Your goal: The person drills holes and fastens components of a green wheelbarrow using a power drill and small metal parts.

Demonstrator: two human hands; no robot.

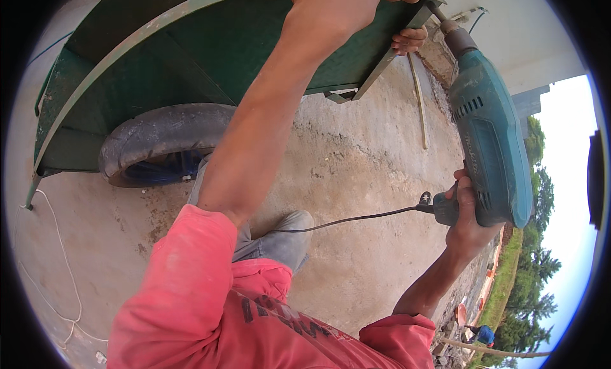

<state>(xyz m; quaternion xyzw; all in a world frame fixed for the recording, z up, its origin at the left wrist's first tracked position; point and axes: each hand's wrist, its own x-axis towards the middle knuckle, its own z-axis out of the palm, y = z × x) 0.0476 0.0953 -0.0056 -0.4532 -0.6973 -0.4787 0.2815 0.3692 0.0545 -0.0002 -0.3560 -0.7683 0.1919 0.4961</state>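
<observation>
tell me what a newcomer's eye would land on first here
Probably the big teal power drill, held upper right in the right hand. Next, the dark green metal body across the upper left, with a black tyre just below; the bright red shirt fills the lower middle.

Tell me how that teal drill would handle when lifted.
The drill is probably heavy for its size, given its bulky body and metal-looking chuck. Hard-looking, it should stay rigid; the thin, curving black cord would likely flop.
</observation>
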